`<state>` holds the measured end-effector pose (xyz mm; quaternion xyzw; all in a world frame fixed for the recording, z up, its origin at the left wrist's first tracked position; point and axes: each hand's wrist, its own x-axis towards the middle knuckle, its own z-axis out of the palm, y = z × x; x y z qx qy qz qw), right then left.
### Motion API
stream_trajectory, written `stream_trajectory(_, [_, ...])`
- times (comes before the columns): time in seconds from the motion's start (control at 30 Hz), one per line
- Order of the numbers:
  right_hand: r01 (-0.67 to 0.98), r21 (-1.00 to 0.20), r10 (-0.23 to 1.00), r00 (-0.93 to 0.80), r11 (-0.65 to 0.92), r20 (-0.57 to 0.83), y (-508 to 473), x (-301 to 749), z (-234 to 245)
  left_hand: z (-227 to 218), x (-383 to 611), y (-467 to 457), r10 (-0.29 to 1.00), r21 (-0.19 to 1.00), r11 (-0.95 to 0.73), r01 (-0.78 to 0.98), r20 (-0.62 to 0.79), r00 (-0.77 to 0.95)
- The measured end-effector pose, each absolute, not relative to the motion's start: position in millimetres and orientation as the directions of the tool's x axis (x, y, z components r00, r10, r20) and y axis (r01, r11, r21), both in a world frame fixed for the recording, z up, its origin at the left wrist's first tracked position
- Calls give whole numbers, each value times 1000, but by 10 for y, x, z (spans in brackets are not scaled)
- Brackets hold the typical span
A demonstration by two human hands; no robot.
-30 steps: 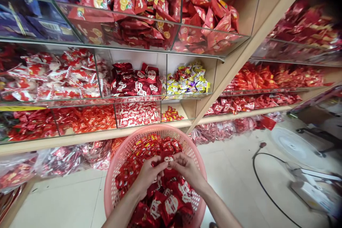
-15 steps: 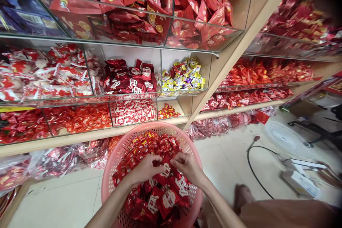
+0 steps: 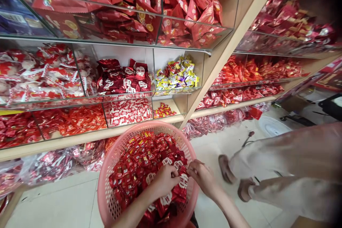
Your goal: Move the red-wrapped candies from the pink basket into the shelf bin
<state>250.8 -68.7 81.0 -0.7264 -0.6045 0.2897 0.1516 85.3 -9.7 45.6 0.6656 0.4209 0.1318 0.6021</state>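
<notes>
A pink perforated plastic basket point(image 3: 105, 199) stands below me, full of red-wrapped candies. Small red candies point(image 3: 136, 153) fill its far and left part; larger dark red packets with white labels point(image 3: 184, 181) lie at the near right. Over these packets my left hand point(image 3: 167, 181) is curled, thumb and forefinger close together; what it may hold is hidden. At the basket's right rim, my right hand point(image 3: 203, 176) pinches the edge of a labelled red packet.
Wooden shelves point(image 3: 224, 60) with clear-fronted bins of wrapped sweets rise ahead. Plastic bags of sweets point(image 3: 53, 160) lie beneath the lowest shelf. Another person's legs point(image 3: 288, 164) stand close on the right. Behind them are a round white base point(image 3: 272, 126) and a cable on the tiled floor.
Both my hands have moved right across the basket, toward its right rim. The other person has stepped in, their legs now covering much of the floor at right. The view has shifted slightly.
</notes>
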Motion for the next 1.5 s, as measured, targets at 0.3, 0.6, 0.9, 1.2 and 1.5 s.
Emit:
stream_trajectory(0.3, [880, -445, 984, 118, -167, -137, -618, 2499, 857, 631, 863, -2, 766, 935, 192, 298, -332, 550])
stream_trajectory(0.6, [206, -964, 970, 208, -167, -124, -430, 1931, 888, 904, 843, 321, 760, 533, 646, -546, -389, 520])
stream_trajectory(0.9, [-310, -910, 942, 103, -274, -319, -470, 1772, 751, 871, 904, 219, 824, 805, 484, -342, -288, 489])
stream_trajectory(1.2, [-70, -994, 975, 203, -82, -95, -322, 1870, 757, 896, 768, 117, 804, 849, 473, -237, -305, 510])
stream_trajectory(1.5, [6, -983, 981, 55, -184, -184, -213, 2080, 919, 907, 472, 236, 616, 904, 423, 61, -337, 712])
